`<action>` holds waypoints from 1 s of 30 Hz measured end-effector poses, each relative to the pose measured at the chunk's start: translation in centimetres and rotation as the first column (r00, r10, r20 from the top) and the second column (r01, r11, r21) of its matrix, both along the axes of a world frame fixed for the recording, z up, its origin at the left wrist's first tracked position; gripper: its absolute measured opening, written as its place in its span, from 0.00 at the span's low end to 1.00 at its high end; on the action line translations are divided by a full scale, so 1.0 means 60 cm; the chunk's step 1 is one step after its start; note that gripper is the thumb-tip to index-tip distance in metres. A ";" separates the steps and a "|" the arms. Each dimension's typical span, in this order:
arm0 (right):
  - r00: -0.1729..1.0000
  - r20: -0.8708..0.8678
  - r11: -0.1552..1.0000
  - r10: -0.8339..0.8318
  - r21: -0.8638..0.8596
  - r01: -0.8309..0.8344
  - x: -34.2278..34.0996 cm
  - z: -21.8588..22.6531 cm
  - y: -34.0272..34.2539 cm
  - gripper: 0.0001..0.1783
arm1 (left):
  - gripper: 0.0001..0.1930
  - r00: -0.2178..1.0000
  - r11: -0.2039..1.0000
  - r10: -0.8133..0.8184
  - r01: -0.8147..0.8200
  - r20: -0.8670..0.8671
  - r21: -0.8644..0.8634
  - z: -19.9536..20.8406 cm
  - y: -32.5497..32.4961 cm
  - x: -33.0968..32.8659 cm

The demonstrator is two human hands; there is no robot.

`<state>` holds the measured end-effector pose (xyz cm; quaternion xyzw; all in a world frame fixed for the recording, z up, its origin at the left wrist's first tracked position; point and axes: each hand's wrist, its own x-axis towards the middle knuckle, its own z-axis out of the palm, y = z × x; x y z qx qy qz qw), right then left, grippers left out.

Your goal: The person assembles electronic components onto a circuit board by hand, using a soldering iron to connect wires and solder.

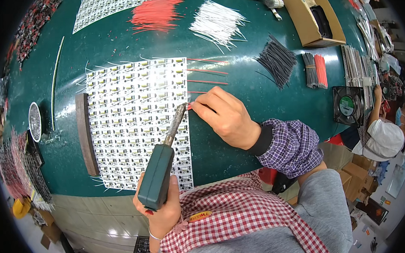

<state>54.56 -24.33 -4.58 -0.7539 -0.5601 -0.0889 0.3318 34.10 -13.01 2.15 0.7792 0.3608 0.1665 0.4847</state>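
Note:
A white sheet of small circuit boards (133, 118) lies on the green table, with rows of tiny parts on it. My left hand (165, 213) is wrapped round the handle of a dark green soldering gun (155, 177). Its metal tip touches or nearly touches the sheet's right edge. There my right hand (229, 120) pinches a red wire (190, 106), mostly hidden by the fingers. Above it, several red wires (207, 71) stick out to the right from the same edge. White wires stick out along the sheet's left and top edges.
A dark bar (86, 135) borders the sheet's left side. Beyond lie piles of red wires (157, 14), white wires (217, 24) and black wires (277, 62). A cardboard box (297, 16), a black fan (348, 105) and a small bowl (35, 121) stand around. A co-worker in a white cap (385, 137) is at right.

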 end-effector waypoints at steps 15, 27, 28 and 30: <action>1.000 -0.007 1.000 0.002 0.025 -0.002 0.000 -0.001 -0.001 0.15 | 0.23 0.993 0.988 0.076 -0.086 -0.085 -0.124 -0.008 -0.007 -0.052; 0.995 -0.094 0.998 0.032 0.049 -0.027 -0.026 -0.003 -0.011 0.16 | 0.10 0.997 0.997 0.073 -0.073 -0.014 0.010 -0.004 -0.010 -0.041; 0.995 -0.094 0.998 0.033 0.049 -0.029 -0.026 -0.003 -0.011 0.16 | 0.10 0.997 0.997 0.075 -0.075 -0.014 0.010 -0.005 -0.010 -0.042; 0.995 -0.092 0.998 0.032 0.048 -0.028 -0.027 -0.005 -0.011 0.16 | 0.11 0.998 0.998 0.055 -0.055 0.031 0.018 -0.010 -0.010 -0.043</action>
